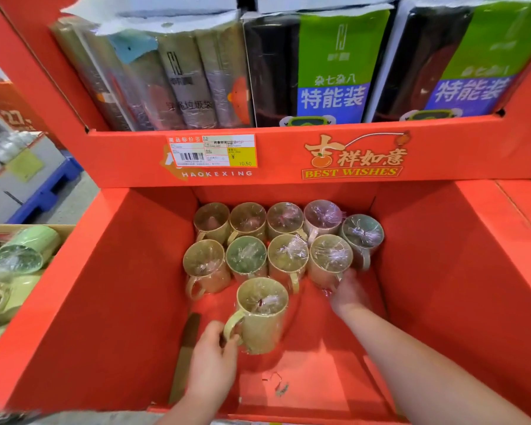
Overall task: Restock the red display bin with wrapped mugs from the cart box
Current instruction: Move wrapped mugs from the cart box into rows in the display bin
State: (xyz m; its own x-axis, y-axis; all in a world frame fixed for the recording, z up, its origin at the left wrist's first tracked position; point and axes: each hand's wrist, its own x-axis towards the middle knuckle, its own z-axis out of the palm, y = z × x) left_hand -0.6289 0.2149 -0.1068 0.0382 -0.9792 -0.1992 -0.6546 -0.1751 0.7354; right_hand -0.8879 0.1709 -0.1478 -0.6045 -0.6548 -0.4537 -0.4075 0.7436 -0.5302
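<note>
The red display bin [111, 296] fills the lower half of the view. Several plastic-wrapped mugs stand upright in two rows at its back. A yellow-green wrapped mug [262, 314] stands alone in front of them, and my left hand [212, 360] grips it by the handle. My right hand [348, 291] reaches deeper and is closed on the base of a beige wrapped mug [330, 257] in the front row. The cart box [25, 228] at the left edge holds more green wrapped mugs [19, 259].
Above the bin a red shelf lip [288, 157] carries a price tag [212, 150] and overhangs the bin's back. Packs of rubbish bags [331, 69] stand on that upper shelf. Grey boxes on a blue pallet [52, 185] lie at far left.
</note>
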